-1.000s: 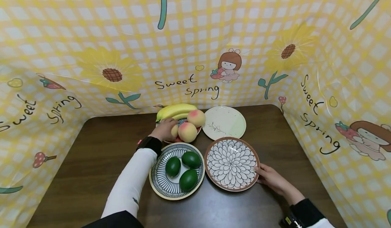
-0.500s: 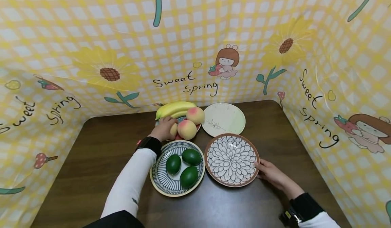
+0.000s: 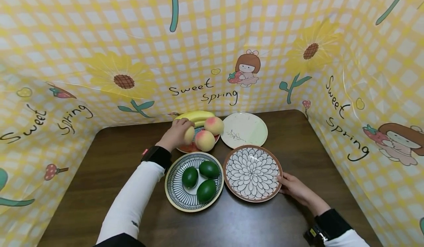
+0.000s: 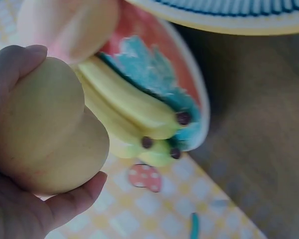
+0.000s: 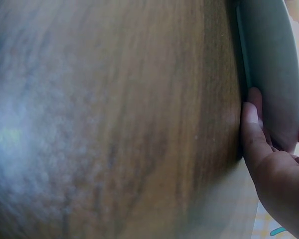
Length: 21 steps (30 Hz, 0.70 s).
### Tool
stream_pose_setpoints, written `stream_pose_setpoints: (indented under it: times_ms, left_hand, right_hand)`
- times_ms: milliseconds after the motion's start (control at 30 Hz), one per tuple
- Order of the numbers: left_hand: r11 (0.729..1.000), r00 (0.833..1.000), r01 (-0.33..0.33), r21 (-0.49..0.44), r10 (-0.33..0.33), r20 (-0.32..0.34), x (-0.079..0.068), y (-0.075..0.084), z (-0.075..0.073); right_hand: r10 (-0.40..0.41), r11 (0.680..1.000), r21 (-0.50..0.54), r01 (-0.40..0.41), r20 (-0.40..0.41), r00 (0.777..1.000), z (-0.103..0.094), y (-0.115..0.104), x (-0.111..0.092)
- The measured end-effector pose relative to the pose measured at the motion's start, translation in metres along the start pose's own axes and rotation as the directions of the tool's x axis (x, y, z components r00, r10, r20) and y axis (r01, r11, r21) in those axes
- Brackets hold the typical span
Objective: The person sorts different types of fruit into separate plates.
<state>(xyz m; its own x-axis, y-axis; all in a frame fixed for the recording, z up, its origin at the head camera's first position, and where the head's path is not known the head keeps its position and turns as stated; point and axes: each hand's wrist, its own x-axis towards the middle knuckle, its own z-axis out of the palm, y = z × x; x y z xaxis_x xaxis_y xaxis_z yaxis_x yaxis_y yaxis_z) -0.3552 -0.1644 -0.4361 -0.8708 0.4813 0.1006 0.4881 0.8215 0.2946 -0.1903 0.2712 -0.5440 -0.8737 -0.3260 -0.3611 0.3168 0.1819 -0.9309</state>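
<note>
My left hand [image 3: 175, 133] grips a pale yellow peach [image 4: 50, 129] between thumb and fingers, over the left side of a red and teal plate [image 3: 186, 148]. On that plate lie two more peaches with pink blush, a front one [image 3: 205, 140] and a back one [image 3: 214, 126]. Behind them are yellow bananas [image 3: 197, 117], partly covered by the hand in the head view. My right hand [image 3: 296, 189] holds the right rim of a brown-edged plate [image 3: 253, 173] with a petal pattern, thumb on top and fingers underneath. Nothing lies on this plate.
A striped plate [image 3: 175, 199] with three dark green oval fruits [image 3: 207, 191] stands in front of the fruit plate, close beside the petal plate. Behind the petal plate is a pale plate [image 3: 245, 129] with a sprig design. Checked cloth [image 3: 198, 55] walls the brown table [image 3: 99, 173].
My left hand has risen slightly and moved left with the peach, which now sits farther from the other peaches. The right hand stays at the petal plate's rim.
</note>
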Motion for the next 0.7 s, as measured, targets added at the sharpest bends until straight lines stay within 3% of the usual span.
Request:
stream_pose_setpoints:
  times_ms: [167,367,500,700]
  left_hand:
    - [0.998,0.997,-0.060,0.006,0.060,-0.038,0.003,0.022,-0.006]
    - [0.994,0.994,-0.109,0.021,0.110,-0.020,0.008,0.048,-0.006]
    - [0.988,0.988,-0.152,0.029,0.153,-0.026,0.010,0.062,-0.002]
    - [0.986,0.986,-0.167,0.003,0.167,-0.020,0.012,0.083,0.007]
  right_hand:
    - [0.006,1.000,0.000,-0.006,-0.009,1.000,0.001,-0.001,-0.001]
    - [-0.001,1.000,0.008,0.001,-0.012,1.000,0.001,0.001,0.000]
    - [-0.003,1.000,0.015,0.003,-0.011,1.000,0.002,0.000,-0.001]
    - [0.010,1.000,0.008,-0.010,-0.017,1.000,0.003,-0.001,-0.002]
